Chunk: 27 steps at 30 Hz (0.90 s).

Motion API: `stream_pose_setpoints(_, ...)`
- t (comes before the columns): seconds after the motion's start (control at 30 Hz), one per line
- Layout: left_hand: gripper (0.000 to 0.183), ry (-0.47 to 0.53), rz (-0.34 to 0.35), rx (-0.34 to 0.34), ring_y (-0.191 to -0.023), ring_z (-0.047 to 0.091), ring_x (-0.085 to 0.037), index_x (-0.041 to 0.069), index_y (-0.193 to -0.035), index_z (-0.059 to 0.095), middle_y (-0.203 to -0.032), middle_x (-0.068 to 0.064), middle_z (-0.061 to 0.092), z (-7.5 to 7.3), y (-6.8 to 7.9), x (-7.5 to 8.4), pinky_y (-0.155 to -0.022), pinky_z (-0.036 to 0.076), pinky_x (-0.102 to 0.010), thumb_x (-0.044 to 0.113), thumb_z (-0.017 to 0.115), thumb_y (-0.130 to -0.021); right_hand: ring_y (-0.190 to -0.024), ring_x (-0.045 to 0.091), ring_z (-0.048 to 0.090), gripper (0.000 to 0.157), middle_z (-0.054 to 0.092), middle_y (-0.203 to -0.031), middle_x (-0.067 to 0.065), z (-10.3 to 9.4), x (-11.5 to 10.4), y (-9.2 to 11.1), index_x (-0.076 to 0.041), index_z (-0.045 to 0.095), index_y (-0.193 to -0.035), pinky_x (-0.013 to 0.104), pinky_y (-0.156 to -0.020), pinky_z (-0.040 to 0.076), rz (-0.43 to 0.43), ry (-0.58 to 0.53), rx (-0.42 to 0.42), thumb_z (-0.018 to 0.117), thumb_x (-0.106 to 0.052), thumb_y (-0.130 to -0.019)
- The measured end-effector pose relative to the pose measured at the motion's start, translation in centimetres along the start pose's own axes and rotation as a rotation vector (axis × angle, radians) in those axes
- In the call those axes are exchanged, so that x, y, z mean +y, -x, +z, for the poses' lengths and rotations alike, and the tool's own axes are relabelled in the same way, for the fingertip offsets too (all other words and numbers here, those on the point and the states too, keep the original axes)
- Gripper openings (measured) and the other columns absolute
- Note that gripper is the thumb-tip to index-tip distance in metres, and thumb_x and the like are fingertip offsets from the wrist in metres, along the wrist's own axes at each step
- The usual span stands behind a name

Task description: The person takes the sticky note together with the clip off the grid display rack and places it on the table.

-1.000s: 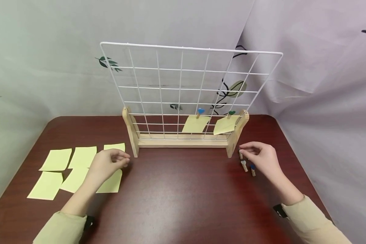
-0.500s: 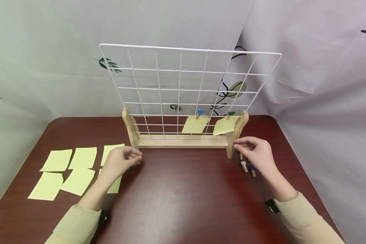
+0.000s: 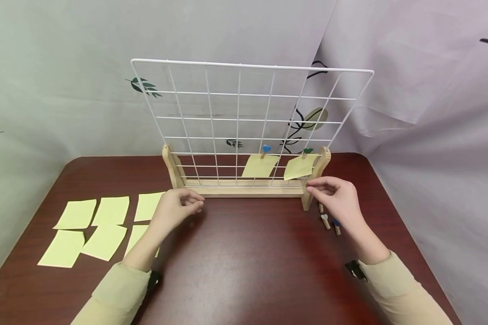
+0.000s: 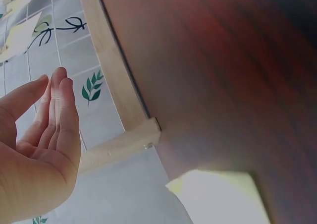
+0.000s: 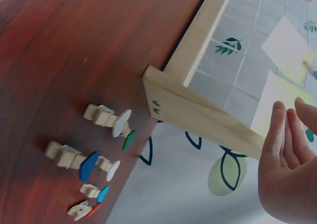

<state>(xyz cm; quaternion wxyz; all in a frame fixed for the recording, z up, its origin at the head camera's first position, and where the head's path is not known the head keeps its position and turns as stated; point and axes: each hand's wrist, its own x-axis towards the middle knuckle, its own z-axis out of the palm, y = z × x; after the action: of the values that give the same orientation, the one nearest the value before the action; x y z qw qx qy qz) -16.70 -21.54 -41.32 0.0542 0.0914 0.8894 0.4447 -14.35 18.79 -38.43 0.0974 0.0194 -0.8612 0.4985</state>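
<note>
My left hand [image 3: 175, 210] hovers near the left foot of the wooden stand, fingers relaxed. In the left wrist view that hand [image 4: 44, 149] holds nothing, thumb close to the fingertips. My right hand [image 3: 338, 198] overlaps the stand's right post [image 3: 319, 169]; its thumb and fingers are apart, with nothing seen between them. A white wire grid [image 3: 239, 95] rises from the stand. Two yellow sticky notes hang on its lower right: one note [image 3: 260, 167] under a blue heart clothespin [image 3: 266, 150], the other note [image 3: 298, 168] under a green heart clothespin [image 3: 307, 152].
Several yellow sticky notes [image 3: 75, 214] lie in two rows on the left of the dark red table [image 3: 244, 271]. Right of the stand are several small clothespins with heart tops, among them a dark blue one [image 5: 88, 166] and a white one [image 5: 122, 123]. Patterned cloth [image 3: 85, 90] hangs behind.
My left hand has moved right, from over the sticky notes to the stand's left foot. My right hand has shifted left and slightly away, off the clothespins towards the right post.
</note>
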Motion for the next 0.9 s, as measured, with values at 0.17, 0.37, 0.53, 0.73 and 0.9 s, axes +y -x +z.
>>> stream_pose_setpoints(0.17, 0.011, 0.033, 0.011, -0.003, -0.071, 0.075, -0.009, -0.005, -0.103, 0.078, -0.084, -0.014, 0.081, 0.6, -0.6, 0.3, -0.064, 0.055, -0.018, 0.002, 0.076, -0.094, -0.073, -0.012, 0.071, 0.017, 0.084, -0.093, 0.011, 0.3, -0.5, -0.3, 0.007, 0.080, -0.107, 0.009, -0.065, 0.055, -0.004, -0.042, 0.004, 0.081, 0.000, -0.091)
stream_pose_setpoints(0.37, 0.010, 0.027, 0.026, 0.004, -0.071, 0.076, -0.010, -0.003, -0.102, 0.079, -0.084, -0.014, 0.081, 1.2, -1.1, 1.1, -0.064, 0.055, -0.017, 0.003, 0.077, -0.094, -0.075, -0.011, 0.073, 0.016, 0.084, -0.093, 0.005, 0.8, -1.2, -0.6, 0.005, 0.081, -0.106, 0.010, -0.068, 0.057, -0.026, -0.068, 0.003, 0.082, -0.001, -0.091)
stream_pose_setpoints(0.53, 0.010, 0.045, 0.050, 0.009, -0.072, 0.077, -0.012, -0.002, -0.101, 0.080, -0.085, -0.014, 0.082, 1.7, -1.6, 1.6, -0.066, 0.056, -0.017, 0.004, 0.078, -0.094, -0.075, -0.012, 0.072, 0.017, 0.082, -0.097, 0.021, 1.3, -1.5, -0.8, 0.006, 0.081, -0.106, 0.010, -0.070, 0.057, -0.035, -0.074, 0.001, 0.081, -0.001, -0.091)
stream_pose_setpoints(0.73, 0.009, 0.092, 0.068, 0.005, -0.072, 0.077, -0.012, -0.002, -0.101, 0.080, -0.086, -0.016, 0.082, 2.5, -2.3, 2.2, -0.067, 0.056, -0.016, 0.002, 0.077, -0.094, -0.075, -0.012, 0.072, 0.018, 0.081, -0.097, 0.022, 1.8, -2.1, -1.2, 0.007, 0.080, -0.107, 0.010, -0.070, 0.058, -0.038, -0.087, 0.007, 0.081, 0.001, -0.090)
stream_pose_setpoints(0.9, 0.008, 0.118, 0.077, 0.016, -0.072, 0.079, -0.017, -0.003, -0.099, 0.080, -0.086, -0.018, 0.081, 3.1, -2.7, 2.8, -0.065, 0.056, -0.015, 0.001, 0.078, -0.093, -0.075, -0.012, 0.072, 0.017, 0.081, -0.099, 0.024, 2.2, -2.4, -1.6, 0.006, 0.080, -0.107, 0.010, -0.072, 0.058, -0.032, -0.091, 0.008, 0.081, -0.001, -0.091)
